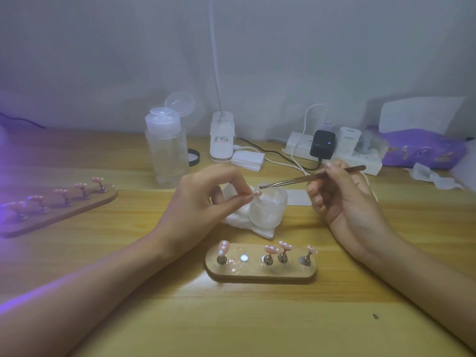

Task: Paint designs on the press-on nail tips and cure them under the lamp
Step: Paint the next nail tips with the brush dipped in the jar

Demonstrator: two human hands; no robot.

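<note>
**Hands.** The left hand (pixel 206 194) pinched a small pink press-on nail tip (pixel 257 193) between thumb and forefinger, just at the rim of a small clear round jar (pixel 268 207) at the desk's centre. The right hand (pixel 332 191), at three o'clock of the jar, gripped a thin brown-handled brush (pixel 309 177), whose bristle end hung over the jar's mouth, just beside the held tip. Contact between bristles and tip could not be told.

**Progress.** At six o'clock lay an oval wooden holder (pixel 260 278) carrying four pink tips with white dots (pixel 271 249) on metal pegs. One round silver seat (pixel 244 258) stood vacant, and the held tip probably belonged there. At nine o'clock a second oval wooden holder (pixel 59 215) bore five dotted pink tips (pixel 60 191) in violet light. The lamp itself was out of view. Judged from this, that set was painted and at or past curing. Work on the held tip was in hand, and curing of the near set appeared outstanding.

**Writing.** The white lamp base (pixel 222 148) at twelve o'clock bore a label in red and black print, which was illegible. The white charger (pixel 349 144) on the white power strip (pixel 371 161) at two o'clock showed grey lettering, too blurred to read. The purple soft pack (pixel 422 148) at two o'clock carried printed marks, also unreadable.
</note>
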